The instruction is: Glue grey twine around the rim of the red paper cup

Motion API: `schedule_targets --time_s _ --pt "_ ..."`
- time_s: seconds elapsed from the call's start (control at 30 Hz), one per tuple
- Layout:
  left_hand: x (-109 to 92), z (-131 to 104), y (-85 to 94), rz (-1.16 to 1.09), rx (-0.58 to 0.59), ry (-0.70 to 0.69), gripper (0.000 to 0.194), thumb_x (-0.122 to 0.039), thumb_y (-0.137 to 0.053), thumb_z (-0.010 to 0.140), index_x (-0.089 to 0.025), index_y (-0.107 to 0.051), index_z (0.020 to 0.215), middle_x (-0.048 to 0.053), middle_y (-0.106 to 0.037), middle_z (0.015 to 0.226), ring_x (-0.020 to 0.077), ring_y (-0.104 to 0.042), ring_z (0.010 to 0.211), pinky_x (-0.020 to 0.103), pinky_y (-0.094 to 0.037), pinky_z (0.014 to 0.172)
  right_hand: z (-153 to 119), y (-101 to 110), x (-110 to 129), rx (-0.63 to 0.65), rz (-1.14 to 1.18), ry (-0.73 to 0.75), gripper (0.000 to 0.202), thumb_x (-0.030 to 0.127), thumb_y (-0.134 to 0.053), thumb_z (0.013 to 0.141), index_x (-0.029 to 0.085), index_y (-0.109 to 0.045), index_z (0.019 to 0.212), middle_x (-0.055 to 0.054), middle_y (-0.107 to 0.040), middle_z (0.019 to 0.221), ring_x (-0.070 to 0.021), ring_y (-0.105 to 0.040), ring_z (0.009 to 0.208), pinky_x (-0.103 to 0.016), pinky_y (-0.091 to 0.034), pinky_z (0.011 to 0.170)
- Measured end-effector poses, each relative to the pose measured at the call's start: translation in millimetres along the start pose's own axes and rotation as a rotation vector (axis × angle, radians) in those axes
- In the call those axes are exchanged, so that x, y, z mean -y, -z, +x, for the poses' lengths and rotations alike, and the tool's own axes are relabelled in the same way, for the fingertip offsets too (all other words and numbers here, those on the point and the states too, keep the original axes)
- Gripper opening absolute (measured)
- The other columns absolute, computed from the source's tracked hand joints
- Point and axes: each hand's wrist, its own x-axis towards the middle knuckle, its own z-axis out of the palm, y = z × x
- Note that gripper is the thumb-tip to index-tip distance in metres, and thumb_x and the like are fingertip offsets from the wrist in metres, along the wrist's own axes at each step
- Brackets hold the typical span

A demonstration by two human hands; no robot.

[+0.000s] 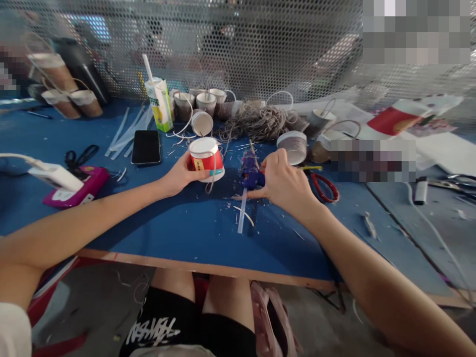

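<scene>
My left hand point(181, 174) is closed around a small red and white paper cup point(204, 148), tilted with its round white end up. A grey cord hangs down over the cup's front. To the right, my right hand point(284, 178) grips a blue glue gun point(252, 171) by its handle. A clear glue stick point(242, 213) sticks out of the gun's rear, toward me. Just beyond my right hand stands a cup wrapped in grey cord point(293, 147). The gun's nozzle points away from me, near a tangled pile of grey cord point(260, 121).
Several cord-wrapped cups point(206, 101) line the back by a metal mesh point(260, 59). A drink carton point(159, 106), a black phone point(146, 147) and loose glue sticks point(128, 131) lie left. Red-handled pliers point(327, 188) and scissors point(451, 183) lie right. A purple box point(85, 186) holds a white plug.
</scene>
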Motion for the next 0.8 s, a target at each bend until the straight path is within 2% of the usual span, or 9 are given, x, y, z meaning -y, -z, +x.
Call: schedule_targets --time_s 0.13,0.23,0.3,0.4,0.5,0.57,0.67,0.73,0.8 --pt "-1.8 0.0 -0.8 0.026 -0.009 -0.018 0.078 -0.043 -0.095 0.05 -0.022 -0.058 0.116 0.007 -0.073 0.117 0.0262 -0.07 0.107 0.045 -0.059 0.096 -1.2 1.1 -3.2 -0.031 0.088 0.157 0.115 0.082 -0.08 0.05 0.005 -0.046 0.129 -0.03 -0.048 0.127 -0.0526 -0.05 0.123 -0.071 -0.045 0.099" --pt "-3.3 -1.1 -0.6 0.05 -0.041 -0.032 0.077 -0.044 -0.095 0.049 -0.022 -0.058 0.113 0.007 -0.073 0.114 0.0253 -0.07 0.103 0.045 -0.059 0.094 -3.2 3.0 2.8 -0.008 0.243 0.238 0.113 0.077 -0.083 0.053 0.008 -0.043 0.133 -0.029 -0.044 0.132 -0.0499 -0.047 0.128 -0.071 -0.04 0.106" --pt "-4.2 -2.1 -0.6 0.077 -0.051 -0.031 0.076 -0.044 -0.095 0.049 -0.021 -0.058 0.112 0.007 -0.073 0.113 0.0249 -0.07 0.102 0.045 -0.059 0.094 -5.0 5.1 9.6 0.026 0.345 0.325 0.097 0.069 -0.082 0.063 0.01 -0.044 0.13 -0.027 -0.045 0.132 -0.0447 -0.048 0.128 -0.066 -0.04 0.108" --pt "-4.6 -3.4 -0.6 0.108 -0.063 -0.034 0.076 -0.045 -0.094 0.051 -0.02 -0.058 0.112 0.007 -0.073 0.112 0.0244 -0.07 0.101 0.045 -0.058 0.094 -6.3 8.8 17.9 0.088 0.488 0.507 0.051 0.042 -0.069 0.084 0.014 -0.049 0.122 -0.019 -0.054 0.124 -0.0338 -0.053 0.119 -0.057 -0.044 0.105" --pt "-3.1 -3.8 -0.1 0.117 -0.067 -0.043 0.074 -0.048 -0.093 0.051 -0.02 -0.059 0.111 0.007 -0.073 0.111 0.0246 -0.07 0.1 0.045 -0.058 0.093 -4.9 11.3 20.1 0.167 0.627 0.68 0.016 0.022 -0.053 0.089 0.017 -0.056 0.103 -0.011 -0.063 0.1 -0.0232 -0.057 0.095 -0.042 -0.051 0.086" --pt "-2.0 -3.6 0.4 0.118 -0.063 -0.045 0.074 -0.049 -0.093 0.052 -0.02 -0.059 0.11 0.007 -0.073 0.11 0.0251 -0.069 0.101 0.045 -0.058 0.094 -3.8 11.7 19.5 0.18 0.648 0.745 0.008 0.02 -0.048 0.09 0.018 -0.055 0.086 -0.007 -0.061 0.082 -0.0185 -0.053 0.077 -0.034 -0.047 0.072" --pt "-1.7 -3.7 0.5 0.132 -0.056 -0.045 0.074 -0.049 -0.092 0.054 -0.02 -0.058 0.113 0.008 -0.072 0.112 0.0265 -0.069 0.103 0.047 -0.057 0.095 -4.4 11.1 21.0 0.047 0.585 0.774 0.023 0.019 -0.045 0.093 0.022 -0.047 0.07 -0.001 -0.05 0.064 -0.0151 -0.042 0.062 -0.031 -0.04 0.061" --pt "-2.9 -4.3 -0.3 0.143 -0.045 -0.042 0.074 -0.049 -0.091 0.056 -0.02 -0.057 0.114 0.009 -0.071 0.115 0.0273 -0.069 0.105 0.048 -0.057 0.096 -6.6 10.3 25.0 -0.116 0.575 0.728 0.024 0.02 -0.047 0.095 0.023 -0.046 0.071 -0.001 -0.051 0.065 -0.0154 -0.043 0.064 -0.032 -0.041 0.064" --pt "-5.3 -5.7 -2.1 0.162 -0.02 -0.047 0.074 -0.049 -0.089 0.058 -0.02 -0.055 0.116 0.011 -0.07 0.118 0.028 -0.068 0.107 0.048 -0.057 0.096 -9.3 9.3 30.5 -0.247 0.631 0.584 0.015 0.023 -0.051 0.096 0.022 -0.051 0.081 -0.004 -0.058 0.077 -0.017 -0.051 0.073 -0.035 -0.045 0.072"
